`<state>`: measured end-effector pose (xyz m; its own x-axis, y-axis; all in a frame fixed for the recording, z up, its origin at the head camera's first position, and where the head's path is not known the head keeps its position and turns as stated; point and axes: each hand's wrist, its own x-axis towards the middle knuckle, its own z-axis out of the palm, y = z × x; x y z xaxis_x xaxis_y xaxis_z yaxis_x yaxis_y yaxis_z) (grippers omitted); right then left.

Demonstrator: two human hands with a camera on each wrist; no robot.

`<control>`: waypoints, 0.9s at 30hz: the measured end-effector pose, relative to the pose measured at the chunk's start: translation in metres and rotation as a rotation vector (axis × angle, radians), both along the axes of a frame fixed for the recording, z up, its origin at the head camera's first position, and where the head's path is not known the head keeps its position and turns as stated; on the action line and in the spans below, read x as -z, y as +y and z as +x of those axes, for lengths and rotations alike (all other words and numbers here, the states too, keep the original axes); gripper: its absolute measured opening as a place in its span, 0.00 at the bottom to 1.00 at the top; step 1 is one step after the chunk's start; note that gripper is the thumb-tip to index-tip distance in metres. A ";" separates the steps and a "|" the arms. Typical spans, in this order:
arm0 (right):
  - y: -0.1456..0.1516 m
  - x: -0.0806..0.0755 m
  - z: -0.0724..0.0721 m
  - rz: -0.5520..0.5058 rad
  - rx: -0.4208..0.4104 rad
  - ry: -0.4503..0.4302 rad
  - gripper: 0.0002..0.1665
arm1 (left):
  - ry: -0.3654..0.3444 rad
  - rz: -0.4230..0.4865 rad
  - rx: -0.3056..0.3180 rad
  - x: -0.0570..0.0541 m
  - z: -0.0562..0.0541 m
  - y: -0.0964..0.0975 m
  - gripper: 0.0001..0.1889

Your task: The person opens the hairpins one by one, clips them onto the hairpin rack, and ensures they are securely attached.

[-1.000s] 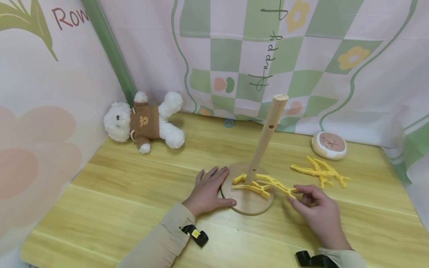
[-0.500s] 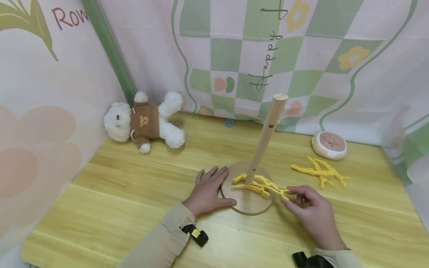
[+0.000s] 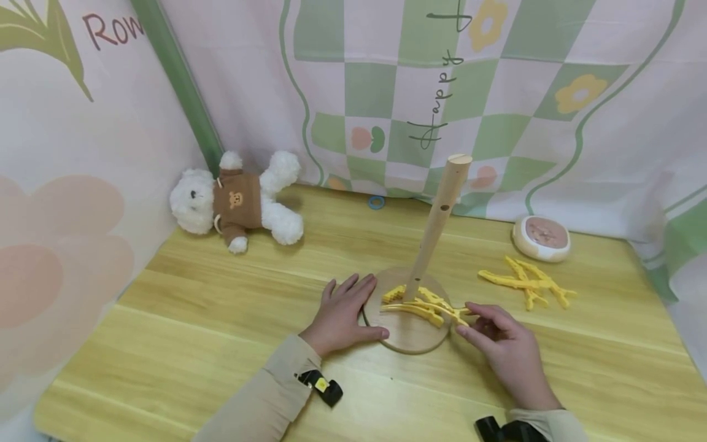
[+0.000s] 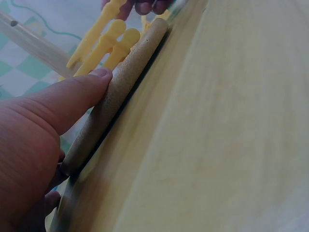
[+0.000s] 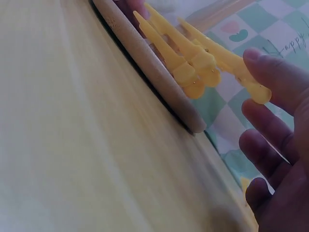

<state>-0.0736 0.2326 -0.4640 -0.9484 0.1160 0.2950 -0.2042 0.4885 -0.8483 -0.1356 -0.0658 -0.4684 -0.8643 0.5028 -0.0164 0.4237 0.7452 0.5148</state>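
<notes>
A round wooden base [image 3: 414, 342] with a wooden post [image 3: 430, 236] rising from it stands on the table. My left hand [image 3: 343, 320] rests along the base's left edge, fingers spread; in the left wrist view its thumb [image 4: 79, 94] touches the rim. Between thumb and fingertips, my right hand [image 3: 510, 350] pinches the forked end of a yellow plastic branch-shaped piece [image 5: 231, 65], low over the base's right side. Several similar yellow pieces [image 3: 422, 313] lie on the base around the post's foot. The post has small dark holes.
More yellow branch pieces [image 3: 538, 283] lie crossed on the table at the right. Behind them is a white rounded device [image 3: 544, 238] with a pinkish top. A white plush toy [image 3: 237, 202] in a brown top lies back left. A small blue ring [image 3: 376, 202] lies near the curtain [image 3: 370, 86].
My right hand has moved left with the yellow branch piece, bringing it farther over the base. The left hand stays in place.
</notes>
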 end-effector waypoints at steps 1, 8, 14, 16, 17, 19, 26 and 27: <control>0.000 0.001 -0.001 -0.006 0.000 -0.004 0.26 | -0.001 0.000 0.000 0.000 0.000 0.000 0.55; 0.003 0.003 -0.001 -0.015 -0.022 -0.029 0.26 | -0.008 -0.006 -0.002 -0.001 0.000 0.000 0.55; 0.007 0.001 0.003 -0.065 -0.082 -0.019 0.25 | -0.003 0.000 0.001 -0.001 0.000 0.001 0.55; 0.007 0.000 0.003 -0.085 -0.093 -0.019 0.25 | 0.002 0.000 0.005 0.000 0.000 0.001 0.55; 0.008 0.000 0.003 -0.093 -0.095 -0.021 0.25 | 0.004 0.000 0.006 0.000 0.000 0.001 0.55; 0.008 0.001 0.003 -0.128 -0.095 -0.033 0.24 | 0.010 -0.001 0.006 0.001 0.000 0.001 0.55; 0.010 0.002 0.002 -0.208 -0.088 -0.093 0.23 | 0.009 -0.003 0.001 0.002 0.000 0.000 0.55; 0.009 0.002 0.002 -0.212 -0.091 -0.095 0.23 | 0.009 -0.004 0.000 0.002 0.000 0.000 0.55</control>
<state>-0.0716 0.2421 -0.4656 -0.9802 0.0782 0.1819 -0.1534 0.2807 -0.9475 -0.1358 -0.0661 -0.4702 -0.8644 0.5026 -0.0110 0.4281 0.7474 0.5080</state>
